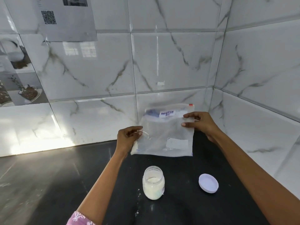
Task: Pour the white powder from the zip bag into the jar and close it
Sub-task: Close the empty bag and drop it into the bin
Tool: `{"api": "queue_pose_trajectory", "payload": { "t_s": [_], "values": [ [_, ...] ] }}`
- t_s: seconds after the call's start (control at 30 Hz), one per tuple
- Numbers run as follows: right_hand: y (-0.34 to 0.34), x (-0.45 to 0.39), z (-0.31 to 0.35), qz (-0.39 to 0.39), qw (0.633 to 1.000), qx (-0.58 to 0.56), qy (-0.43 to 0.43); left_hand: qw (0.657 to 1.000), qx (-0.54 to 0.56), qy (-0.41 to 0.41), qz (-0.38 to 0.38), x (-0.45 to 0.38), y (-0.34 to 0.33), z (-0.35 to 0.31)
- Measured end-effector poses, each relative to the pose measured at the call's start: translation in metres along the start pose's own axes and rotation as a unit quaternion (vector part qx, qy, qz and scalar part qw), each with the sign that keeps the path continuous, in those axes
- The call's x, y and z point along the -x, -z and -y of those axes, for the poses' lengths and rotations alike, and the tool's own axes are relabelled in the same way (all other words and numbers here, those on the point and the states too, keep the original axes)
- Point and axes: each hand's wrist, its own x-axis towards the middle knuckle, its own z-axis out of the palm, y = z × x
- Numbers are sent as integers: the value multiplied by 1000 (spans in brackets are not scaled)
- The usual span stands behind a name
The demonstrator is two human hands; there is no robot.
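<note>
A clear zip bag (167,135) hangs in the air above the black counter, held flat between both hands. My left hand (127,138) pinches its lower left corner, where a little white powder is bunched. My right hand (200,123) grips the bag's upper right edge, just below the zip strip with its red slider. Below the bag stands an open clear jar (153,182), more than half full of white powder. The jar's white lid (208,183) lies on the counter to the right of the jar.
The black counter (65,184) runs into a corner of glossy marble-tiled walls (170,62) behind and to the right. Some spilled powder specks lie left of the jar. A paper with a QR code (66,18) hangs on the wall at upper left.
</note>
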Motion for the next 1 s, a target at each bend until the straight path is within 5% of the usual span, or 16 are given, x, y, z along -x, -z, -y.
{"api": "queue_pose_trajectory", "payload": {
  "t_s": [0.23,0.53,0.7,1.0],
  "values": [
    [-10,20,-27,62,995,-44,-67,1000,-3,12,-17,15,3,7],
    [-17,33,-43,4,999,-52,17,998,52,22,-25,29,6,15],
    [-19,36,-43,0,997,-54,52,985,141,94,19,27,5,14],
    [-11,37,-48,5,998,-31,63,982,157,92,-46,28,11,19]
  ]
}}
